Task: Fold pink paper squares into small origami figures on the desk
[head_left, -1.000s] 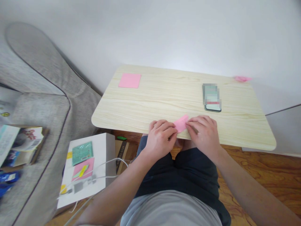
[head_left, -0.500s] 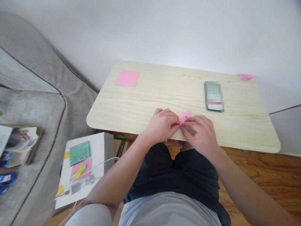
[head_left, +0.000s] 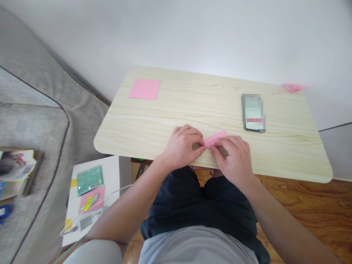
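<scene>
A narrow folded strip of pink paper [head_left: 215, 138] slants across the near edge of the wooden table [head_left: 187, 110]. My left hand [head_left: 184, 146] pinches its left end between thumb and fingertips. On the strip's lower edge, my right hand [head_left: 233, 154] has thumb and forefinger closed, partly covering the paper. Both hands are just above the tabletop, close together. At the table's far left lies a flat pink paper square [head_left: 145, 89]. A crumpled or folded pink piece [head_left: 294, 87] sits at the far right corner.
A phone [head_left: 253, 113] with a blurred screen lies right of centre on the table. To the left, a white box [head_left: 110, 172] carries a green packet [head_left: 90, 180], a pink sheet and a white cable. A grey sofa [head_left: 35, 121] stands farther left, with books [head_left: 19, 168] on it.
My left hand has shifted slightly left along the paper, and more of the strip now shows, straighter and longer between the hands. The view has also moved a little.
</scene>
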`<state>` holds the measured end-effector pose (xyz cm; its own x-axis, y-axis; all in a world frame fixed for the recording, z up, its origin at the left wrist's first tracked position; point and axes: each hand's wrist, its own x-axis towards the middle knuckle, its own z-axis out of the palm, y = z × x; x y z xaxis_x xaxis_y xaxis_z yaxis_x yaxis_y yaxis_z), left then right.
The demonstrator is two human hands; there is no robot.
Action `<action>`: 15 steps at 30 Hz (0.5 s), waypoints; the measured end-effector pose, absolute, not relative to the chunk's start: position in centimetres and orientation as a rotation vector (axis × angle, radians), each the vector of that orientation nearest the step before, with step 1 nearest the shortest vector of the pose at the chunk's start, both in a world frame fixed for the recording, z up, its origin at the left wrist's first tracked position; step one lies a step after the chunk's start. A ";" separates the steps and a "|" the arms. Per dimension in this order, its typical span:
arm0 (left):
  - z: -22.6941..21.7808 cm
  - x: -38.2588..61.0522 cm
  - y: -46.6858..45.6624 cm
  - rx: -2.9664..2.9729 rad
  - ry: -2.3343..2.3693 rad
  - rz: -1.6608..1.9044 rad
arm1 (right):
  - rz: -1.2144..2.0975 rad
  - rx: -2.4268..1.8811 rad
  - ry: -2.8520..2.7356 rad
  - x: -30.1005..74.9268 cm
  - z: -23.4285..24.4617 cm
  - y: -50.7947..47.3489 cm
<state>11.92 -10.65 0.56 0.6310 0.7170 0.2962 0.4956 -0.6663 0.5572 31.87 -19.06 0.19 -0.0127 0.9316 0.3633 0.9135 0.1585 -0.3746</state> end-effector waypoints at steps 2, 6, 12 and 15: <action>0.6 11.9 -10.8 2.421 0.983 0.701 | 0.058 -1.772 -1.897 31.7 0.2 -18.9; 1.0 12.2 -10.8 2.411 1.043 0.674 | 0.059 -1.794 -1.858 31.4 0.1 -18.7; 1.3 12.8 -10.7 2.387 1.113 0.636 | 0.081 -1.798 -1.825 31.3 0.0 -18.5; 1.3 13.1 -10.6 2.373 1.134 0.622 | 0.091 -1.801 -1.820 31.2 0.0 -18.5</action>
